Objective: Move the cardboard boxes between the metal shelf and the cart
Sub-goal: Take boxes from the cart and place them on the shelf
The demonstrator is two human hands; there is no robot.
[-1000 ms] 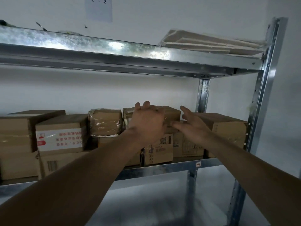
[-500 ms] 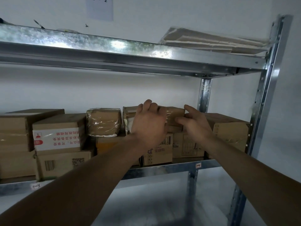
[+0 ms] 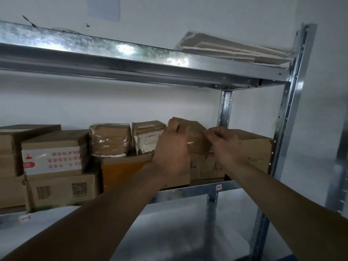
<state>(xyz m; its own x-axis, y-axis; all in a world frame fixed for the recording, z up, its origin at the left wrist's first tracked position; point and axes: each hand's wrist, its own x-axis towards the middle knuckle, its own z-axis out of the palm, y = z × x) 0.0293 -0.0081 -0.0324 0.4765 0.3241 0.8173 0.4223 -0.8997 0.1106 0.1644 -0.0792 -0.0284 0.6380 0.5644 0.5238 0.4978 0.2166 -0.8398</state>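
Gripping tilted box [image 3: 197, 142], left hand [image 3: 173, 149], right hand [image 3: 225, 146] flanking

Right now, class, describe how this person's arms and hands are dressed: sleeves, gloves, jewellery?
Both arms are bare to the picture's edge, no sleeves showing. The left hand and right hand wear no gloves; no watch, ring or band is visible.

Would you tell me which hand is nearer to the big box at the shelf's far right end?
Right. The right hand grips the small box right beside the big box; the left hand holds the small box's other side, further left.
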